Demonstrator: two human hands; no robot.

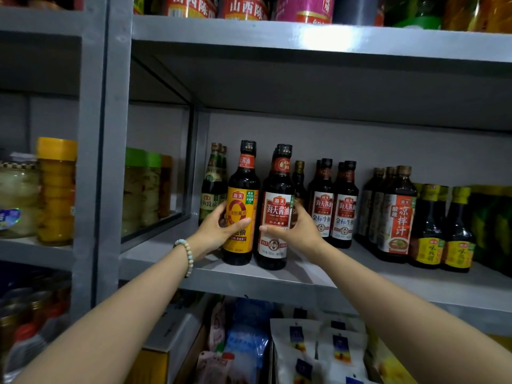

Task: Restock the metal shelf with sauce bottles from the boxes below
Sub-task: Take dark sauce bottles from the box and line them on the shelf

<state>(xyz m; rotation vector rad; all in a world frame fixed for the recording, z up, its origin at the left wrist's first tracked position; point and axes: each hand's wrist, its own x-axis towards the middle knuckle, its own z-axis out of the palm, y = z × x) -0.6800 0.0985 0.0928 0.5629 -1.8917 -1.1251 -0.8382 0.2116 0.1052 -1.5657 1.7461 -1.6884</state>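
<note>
Reaching up to the grey metal shelf (277, 275), the person has both hands on bottles at once. The left hand (214, 231), with a pale bead bracelet (186, 254) on the wrist, is wrapped around the yellow-label bottle (241, 206), thumb across the front of the label and fingers curled round the left side. The right hand (295, 231) is clamped on the white-and-red-label bottle (277, 212) right next to it, thumb on the front, fingers round the right side. Both bottles stand upright near the front edge of the shelf, pretty much touching each other. Behind and to the left sits a green-label bottle (212, 187), and to the right there's a pair of matching dark sauce bottles (333, 203), then a taller bottle with a red-and-white label (396, 217), then two short ones with yellow labels (443, 231). More bottles line up behind most of these, kinda hard to count. The bay on the left holds jars with yellow and green lids (56, 189). Down below the shelf there are white snack bags (318, 347) and other packets, all a bit blurry. Red-labelled containers (243, 8) sit on the shelf above.
</note>
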